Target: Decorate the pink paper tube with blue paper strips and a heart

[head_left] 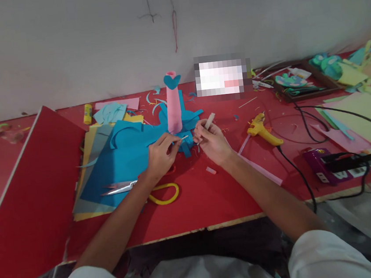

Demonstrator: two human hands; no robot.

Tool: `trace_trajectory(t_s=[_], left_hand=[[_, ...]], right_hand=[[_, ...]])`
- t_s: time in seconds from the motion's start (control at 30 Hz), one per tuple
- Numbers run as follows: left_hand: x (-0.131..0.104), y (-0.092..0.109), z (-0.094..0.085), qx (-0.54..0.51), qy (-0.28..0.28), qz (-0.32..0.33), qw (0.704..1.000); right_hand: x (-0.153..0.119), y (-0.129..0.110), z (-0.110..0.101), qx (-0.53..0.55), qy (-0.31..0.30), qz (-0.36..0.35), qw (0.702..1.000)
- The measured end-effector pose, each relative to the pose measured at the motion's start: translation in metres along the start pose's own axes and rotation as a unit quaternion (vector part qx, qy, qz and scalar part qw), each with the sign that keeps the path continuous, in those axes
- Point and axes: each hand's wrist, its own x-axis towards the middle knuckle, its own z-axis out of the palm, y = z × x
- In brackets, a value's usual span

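Observation:
Between the thumb and fingers of my left hand (163, 155) is the end of a thin white stick (184, 137). My right hand (212, 140) is closed round a pale, flat strip (209, 120) that sticks up past the fingers. Just beyond my hands a pink paper tube (173, 109) stands upright, with a blue heart shape (172, 82) near its top. Blue paper pieces (191, 117) lie around its base. Scissors (165, 194) with yellow handles lie partly under my left forearm, their blades on blue sheets (104, 165).
A yellow glue gun (264, 130) lies to the right, its cable running to a purple power box (328, 168). A dark tray (324, 87) stands at the back right. A red panel (35, 194) rises on the left. A glue stick (87, 114) stands behind the sheets.

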Motion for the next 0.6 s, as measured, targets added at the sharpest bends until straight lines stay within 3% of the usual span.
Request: trace_trajectory(t_s=[0.33,0.43,0.5,0.6], left_hand=[[0.0,0.0,0.0,-0.001,-0.004,-0.013,1.0],[0.001,0.001,-0.001,0.0,-0.001,-0.015,1.0],[0.001,0.002,-0.002,0.001,0.009,-0.016,1.0],[0.002,0.003,-0.003,0.003,0.02,-0.028,0.999]], right_hand=[[-0.002,-0.004,0.004,-0.031,-0.019,-0.004,0.999],[-0.002,-0.009,-0.001,-0.122,-0.052,-0.043,0.99],[-0.002,-0.013,-0.01,-0.278,-0.067,-0.094,0.954],[0.002,-0.018,-0.028,-0.552,-0.052,-0.168,0.815]])
